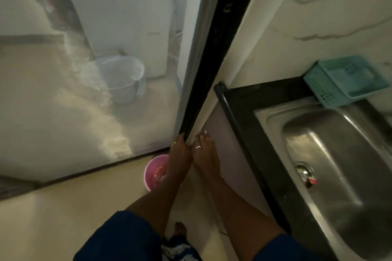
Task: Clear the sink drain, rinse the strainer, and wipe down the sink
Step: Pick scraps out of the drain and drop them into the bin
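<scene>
The steel sink (339, 197) lies at the right, set in a black counter (239, 116). Its round drain strainer (303, 170) sits in the basin floor with a small red and white scrap (312, 181) beside it. Both my hands are away from the sink, at the dark frame of a sliding glass door (197, 91). My left hand (180, 154) grips the frame's edge, fingers curled round it. My right hand (204, 151) presses on the frame next to it, fingers fairly straight.
A teal plastic basket (343, 80) stands on the counter behind the sink. A pink bucket (153, 172) sits on the floor under my left arm. Behind the hazy glass are a pale bucket (123, 78) and a white appliance (127, 17).
</scene>
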